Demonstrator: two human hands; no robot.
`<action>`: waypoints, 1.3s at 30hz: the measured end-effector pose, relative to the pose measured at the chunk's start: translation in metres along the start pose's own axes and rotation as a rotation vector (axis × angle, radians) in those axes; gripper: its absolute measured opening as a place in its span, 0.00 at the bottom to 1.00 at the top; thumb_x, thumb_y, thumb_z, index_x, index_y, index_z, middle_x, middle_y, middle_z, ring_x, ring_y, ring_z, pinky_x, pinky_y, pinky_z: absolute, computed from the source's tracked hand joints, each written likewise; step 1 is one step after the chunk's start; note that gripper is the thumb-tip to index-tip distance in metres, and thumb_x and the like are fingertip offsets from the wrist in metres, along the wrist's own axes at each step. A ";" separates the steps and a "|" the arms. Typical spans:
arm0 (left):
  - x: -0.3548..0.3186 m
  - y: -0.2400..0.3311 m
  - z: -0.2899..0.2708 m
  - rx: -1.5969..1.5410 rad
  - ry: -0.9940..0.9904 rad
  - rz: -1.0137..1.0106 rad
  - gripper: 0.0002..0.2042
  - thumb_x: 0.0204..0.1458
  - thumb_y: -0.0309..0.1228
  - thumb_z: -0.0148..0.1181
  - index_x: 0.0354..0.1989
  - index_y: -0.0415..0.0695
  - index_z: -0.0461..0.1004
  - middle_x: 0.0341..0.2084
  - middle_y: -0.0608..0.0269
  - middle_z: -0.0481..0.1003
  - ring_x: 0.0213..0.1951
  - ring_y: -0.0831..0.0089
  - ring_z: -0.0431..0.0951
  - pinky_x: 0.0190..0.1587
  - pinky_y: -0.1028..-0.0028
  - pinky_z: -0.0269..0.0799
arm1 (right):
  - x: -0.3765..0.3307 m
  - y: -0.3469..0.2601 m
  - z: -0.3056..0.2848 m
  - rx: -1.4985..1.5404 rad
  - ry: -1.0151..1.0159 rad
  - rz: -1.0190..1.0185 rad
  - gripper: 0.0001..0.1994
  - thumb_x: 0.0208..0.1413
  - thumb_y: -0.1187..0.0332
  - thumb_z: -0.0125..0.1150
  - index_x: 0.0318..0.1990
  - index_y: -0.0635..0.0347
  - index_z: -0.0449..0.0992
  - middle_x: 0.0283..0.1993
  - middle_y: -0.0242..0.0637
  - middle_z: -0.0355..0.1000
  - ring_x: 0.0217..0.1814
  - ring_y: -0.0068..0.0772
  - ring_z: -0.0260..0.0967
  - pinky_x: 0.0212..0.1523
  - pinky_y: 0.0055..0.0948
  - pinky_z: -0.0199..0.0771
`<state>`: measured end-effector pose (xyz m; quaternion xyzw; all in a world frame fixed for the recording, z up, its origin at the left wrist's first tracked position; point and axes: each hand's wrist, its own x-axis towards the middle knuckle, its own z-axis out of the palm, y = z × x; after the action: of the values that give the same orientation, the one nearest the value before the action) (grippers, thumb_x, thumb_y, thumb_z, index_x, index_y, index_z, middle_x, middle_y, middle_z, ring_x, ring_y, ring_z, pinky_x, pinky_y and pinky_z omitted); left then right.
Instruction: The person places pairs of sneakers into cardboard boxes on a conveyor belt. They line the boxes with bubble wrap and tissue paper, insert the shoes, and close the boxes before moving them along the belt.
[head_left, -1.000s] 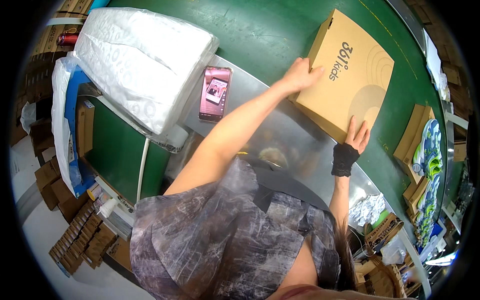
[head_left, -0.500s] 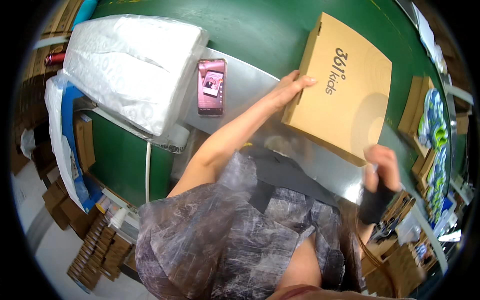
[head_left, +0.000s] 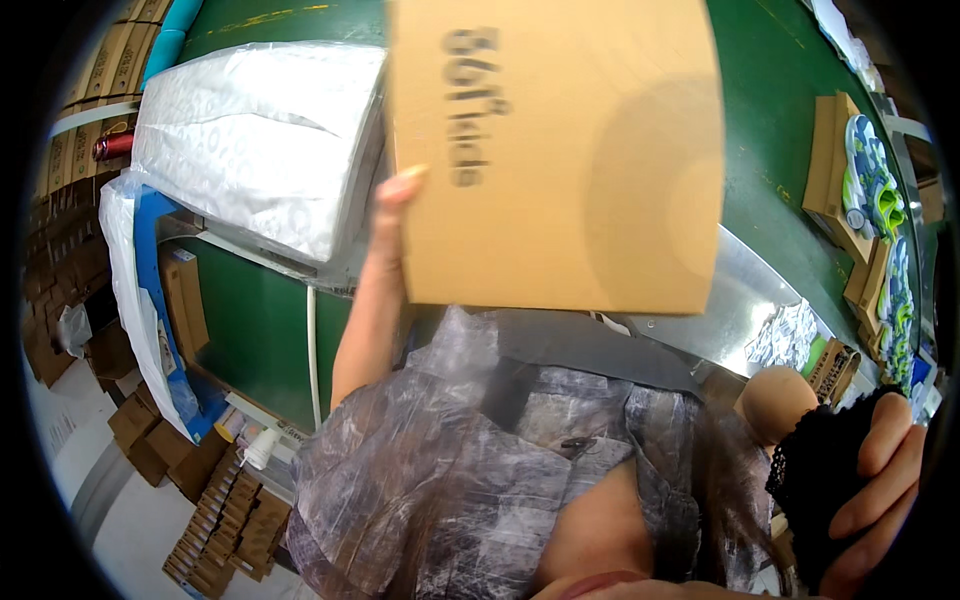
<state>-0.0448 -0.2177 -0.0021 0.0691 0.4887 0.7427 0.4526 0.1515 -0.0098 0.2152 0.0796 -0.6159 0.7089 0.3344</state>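
Note:
A tan cardboard shoe box with dark printing on its lid is lifted in front of me, large in view. My left hand grips its left edge, the thumb on the lid and the other fingers hidden behind. Far off to the lower right, apart from the box, is my right hand, with a black lace cuff around its wrist. Its fingers are curled, and whatever may be inside them is hidden.
On the green table, a white plastic-wrapped package lies at left. Shoes with a blue-green pattern rest on cardboard boxes at right. Crumpled silver wrapping lies on the metal plate. Stacked cartons stand lower left.
The shoe box has come up and leftward in my left hand, turning more upright and now covering the phone. My right hand has moved away from the box, down to the right.

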 end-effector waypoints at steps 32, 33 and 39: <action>-0.007 -0.040 -0.058 -0.579 0.361 -0.031 0.21 0.48 0.43 0.52 0.42 0.37 0.66 0.29 0.53 0.70 0.32 0.61 0.71 0.36 0.63 0.69 | -0.031 0.001 0.048 0.244 0.263 -0.153 0.08 0.50 0.77 0.48 0.20 0.60 0.63 0.27 0.33 0.64 0.21 0.31 0.64 0.13 0.26 0.58; -0.007 -0.039 -0.058 -0.573 0.371 -0.035 0.21 0.48 0.42 0.52 0.42 0.37 0.66 0.29 0.53 0.70 0.32 0.62 0.71 0.36 0.63 0.69 | -0.025 -0.001 0.039 0.258 0.166 -0.103 0.09 0.50 0.77 0.48 0.18 0.61 0.63 0.26 0.34 0.63 0.21 0.32 0.64 0.13 0.26 0.60; 0.006 -0.040 -0.063 -0.548 0.363 -0.094 0.19 0.48 0.42 0.52 0.40 0.37 0.66 0.28 0.54 0.70 0.32 0.63 0.71 0.35 0.64 0.69 | -0.027 -0.015 0.048 0.440 0.233 0.147 0.09 0.47 0.80 0.47 0.17 0.64 0.63 0.27 0.39 0.60 0.22 0.34 0.64 0.17 0.28 0.66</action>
<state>-0.0580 -0.2505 -0.0678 -0.2110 0.3462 0.8250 0.3937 0.1665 -0.0639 0.2238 0.0231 -0.4081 0.8527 0.3253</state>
